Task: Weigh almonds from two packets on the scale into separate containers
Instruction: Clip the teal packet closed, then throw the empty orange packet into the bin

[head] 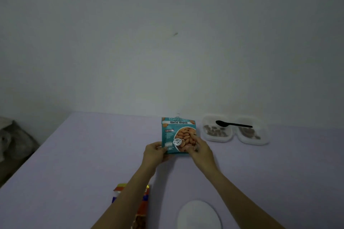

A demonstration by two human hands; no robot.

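Note:
A teal packet of roasted almonds (176, 132) stands upright above the table, a metal clip on its top edge. My left hand (154, 152) grips its lower left corner and my right hand (199, 148) grips its lower right corner. Two clear containers sit at the back right, the left container (217, 130) and the right container (253, 134), each with some almonds inside. A black spoon (233, 124) lies across both. A second, red and orange packet (142, 208) lies near the front, partly under my left forearm. The round white scale (199, 215) is at the front edge.
The table (83, 163) has a pale lilac cover and meets a plain wall behind. Its left edge drops off toward a dark floor with a grey bundle (11, 141).

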